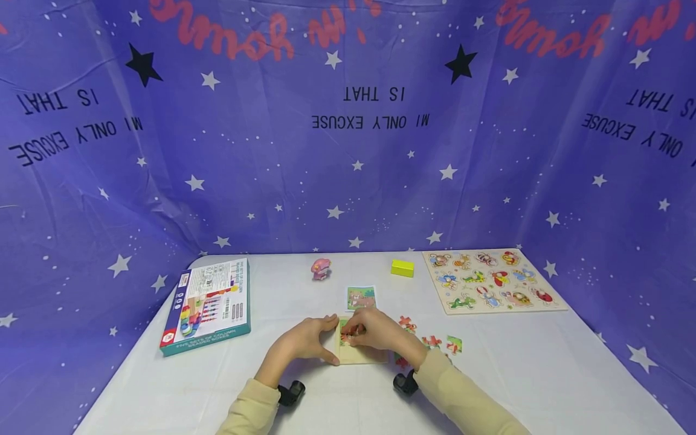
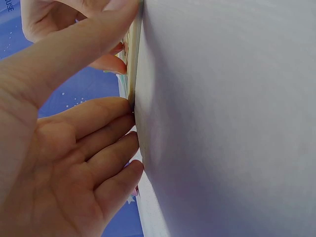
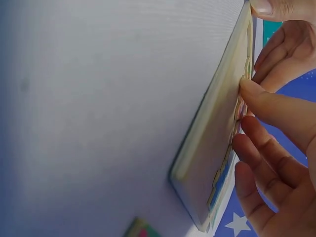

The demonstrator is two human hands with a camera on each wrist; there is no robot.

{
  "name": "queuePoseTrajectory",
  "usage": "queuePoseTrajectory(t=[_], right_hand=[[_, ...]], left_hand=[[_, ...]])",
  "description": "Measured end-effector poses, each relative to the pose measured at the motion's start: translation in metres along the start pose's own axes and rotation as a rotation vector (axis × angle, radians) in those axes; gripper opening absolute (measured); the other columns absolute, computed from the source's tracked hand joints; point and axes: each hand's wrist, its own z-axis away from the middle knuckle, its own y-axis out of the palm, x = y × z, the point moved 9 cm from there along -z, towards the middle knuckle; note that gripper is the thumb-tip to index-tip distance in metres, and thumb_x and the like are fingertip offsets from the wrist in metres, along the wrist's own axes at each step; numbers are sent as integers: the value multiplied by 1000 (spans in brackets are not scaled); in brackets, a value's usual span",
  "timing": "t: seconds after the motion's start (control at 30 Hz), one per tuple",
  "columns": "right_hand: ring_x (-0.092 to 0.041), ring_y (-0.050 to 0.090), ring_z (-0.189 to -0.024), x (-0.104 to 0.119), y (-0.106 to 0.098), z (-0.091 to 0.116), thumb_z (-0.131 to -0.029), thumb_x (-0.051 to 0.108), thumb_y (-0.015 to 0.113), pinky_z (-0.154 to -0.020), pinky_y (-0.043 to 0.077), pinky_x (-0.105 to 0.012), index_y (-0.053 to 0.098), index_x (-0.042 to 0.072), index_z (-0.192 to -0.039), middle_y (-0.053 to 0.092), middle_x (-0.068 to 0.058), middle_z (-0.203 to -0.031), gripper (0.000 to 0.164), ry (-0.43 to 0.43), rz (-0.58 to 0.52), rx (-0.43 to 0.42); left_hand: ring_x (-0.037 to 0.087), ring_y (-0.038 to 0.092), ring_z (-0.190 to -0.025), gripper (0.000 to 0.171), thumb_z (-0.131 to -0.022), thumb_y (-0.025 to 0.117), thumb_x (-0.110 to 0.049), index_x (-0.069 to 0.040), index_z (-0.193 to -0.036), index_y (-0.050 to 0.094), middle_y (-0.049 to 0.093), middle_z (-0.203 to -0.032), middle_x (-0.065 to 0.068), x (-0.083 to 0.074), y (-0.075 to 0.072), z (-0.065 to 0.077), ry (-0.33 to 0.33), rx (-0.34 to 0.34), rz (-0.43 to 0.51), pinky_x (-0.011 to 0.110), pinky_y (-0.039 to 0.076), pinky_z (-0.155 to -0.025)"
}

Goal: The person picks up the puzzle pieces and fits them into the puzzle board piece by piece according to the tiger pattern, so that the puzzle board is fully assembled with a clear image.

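A wooden puzzle tray lies on the table, with fitted jigsaw pieces along its far left part. My left hand steadies the tray's left side. Its thumb touches the near corner and its straight fingers touch the far edge. Over the tray, my right hand pinches a reddish puzzle piece between thumb and index finger, down at the fitted pieces; the hand partly hides it in the head view. Just behind the tray is a small picture card with a green and brown scene.
Loose jigsaw pieces are scattered right of the tray, some partly behind the right forearm. A boxed bead set lies left. At the back are a pink toy, a yellow block and an insect peg puzzle board.
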Motion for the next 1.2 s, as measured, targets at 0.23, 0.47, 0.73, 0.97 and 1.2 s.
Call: queuePoseTrajectory(t=[0.23,0.47,0.73,0.97,1.2], right_hand=[[-5,57,-73,1,-2,-2,-80,9,79,-65,49,-17,76,9,-99,69,3,-87,19,-24,-12,-9],[-4,56,-72,-2,-3,-2,-80,7,78,-64,48,-17,76,10,-91,66,5,-83,12,15,-20,-18],[-1,53,-69,-2,-2,0,-80,6,77,-62,48,-17,76,10,-92,66,4,-83,12,23,-22,-21],[-3,58,-74,-2,-6,4,-82,8,76,-67,51,-19,75,10,-100,71,2,-91,18,-20,-46,-13],[-12,63,-83,-5,-21,16,-84,9,75,-74,55,-28,73,7,-105,72,-3,-100,21,-30,-85,-40]], left_hand=[[35,38,-135,93,-64,88,-36,3,-139,48,41,-147,15,-1,-1,1,7,-6,-2,49,31,-111],[36,38,-135,92,-65,89,-34,5,-138,48,42,-147,17,-4,-2,2,17,-4,9,49,31,-111],[36,38,-135,92,-65,89,-34,5,-138,48,42,-147,17,-4,-1,1,21,-6,15,50,31,-111],[35,39,-135,92,-65,88,-35,4,-138,48,42,-147,16,-3,-2,1,20,-9,0,49,31,-111],[37,39,-134,92,-65,89,-34,6,-137,48,42,-146,19,-6,-3,2,36,-10,3,50,31,-111]])
